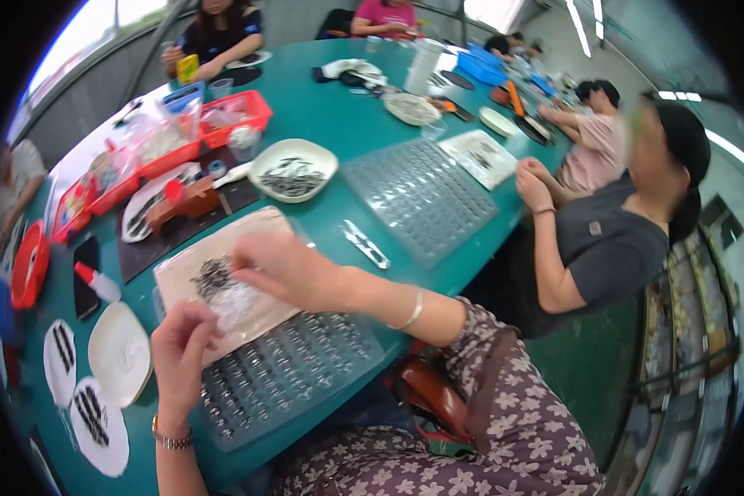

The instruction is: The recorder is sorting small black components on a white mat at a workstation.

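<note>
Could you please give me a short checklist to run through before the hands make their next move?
1. Right hand at the dark pile: ok, its fingertips are over or beside it.
2. Left hand near the clear pile: ok, at its near left side.
3. Small piece secure in the fingertips: cannot tell, too small and blurred in both hands.
4. Silver metal tool uncovered: ok, it lies on the green table, beyond the right forearm.
5. Every cup of the near clear tray filled: cannot tell, glare hides the contents.
</note>
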A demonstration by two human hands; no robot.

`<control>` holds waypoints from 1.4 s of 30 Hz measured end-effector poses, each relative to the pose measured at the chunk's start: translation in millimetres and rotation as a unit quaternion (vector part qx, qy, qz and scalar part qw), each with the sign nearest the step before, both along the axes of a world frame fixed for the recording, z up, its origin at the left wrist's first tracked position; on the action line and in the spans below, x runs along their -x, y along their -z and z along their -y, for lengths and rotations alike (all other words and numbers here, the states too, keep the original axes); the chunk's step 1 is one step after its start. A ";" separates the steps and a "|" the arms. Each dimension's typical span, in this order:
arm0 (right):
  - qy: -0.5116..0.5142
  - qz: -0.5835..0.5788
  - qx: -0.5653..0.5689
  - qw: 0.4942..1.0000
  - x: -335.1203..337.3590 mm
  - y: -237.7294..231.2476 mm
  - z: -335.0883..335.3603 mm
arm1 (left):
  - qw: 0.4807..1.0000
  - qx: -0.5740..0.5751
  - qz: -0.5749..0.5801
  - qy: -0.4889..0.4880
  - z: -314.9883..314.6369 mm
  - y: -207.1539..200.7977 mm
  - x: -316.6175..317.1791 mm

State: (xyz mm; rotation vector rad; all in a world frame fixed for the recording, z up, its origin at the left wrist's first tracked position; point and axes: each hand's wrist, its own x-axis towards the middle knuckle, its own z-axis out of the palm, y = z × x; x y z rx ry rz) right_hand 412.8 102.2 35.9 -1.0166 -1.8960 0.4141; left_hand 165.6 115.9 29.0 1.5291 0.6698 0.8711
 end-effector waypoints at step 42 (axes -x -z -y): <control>-0.108 -0.127 0.011 0.986 5.1 18.7 13.9 | 0.960 -0.178 -0.161 -0.141 27.0 0.9 -31.9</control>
